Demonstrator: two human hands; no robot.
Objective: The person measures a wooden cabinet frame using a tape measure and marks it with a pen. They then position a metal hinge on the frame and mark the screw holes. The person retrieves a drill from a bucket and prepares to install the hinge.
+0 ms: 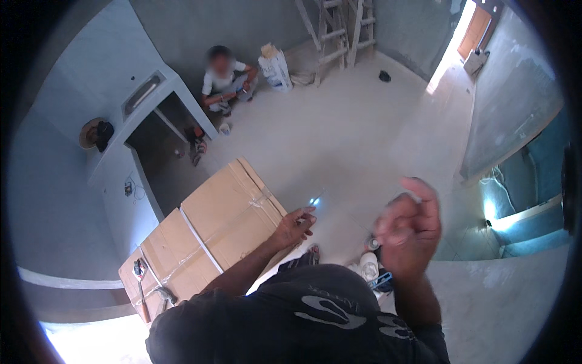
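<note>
In front of my body, my left hand is held just past the edge of a large flat cardboard box. Its thumb and fingers are pinched together. A small, thin item with bright bluish glints shows at the fingertips, too small to make out. My right hand is raised in the air on the right, blurred by motion. The index finger stands apart, the other fingers are loosely curled, and nothing shows in them. White straps cross the box, and a hammer and a long-handled tool lie on its near left end.
Another person squats by the far wall, beside a white sack. A wooden ladder stands at the back. Left is a tiled counter with a sink opening and a straw hat. A bright lamp shines at right; bottles stand near my feet.
</note>
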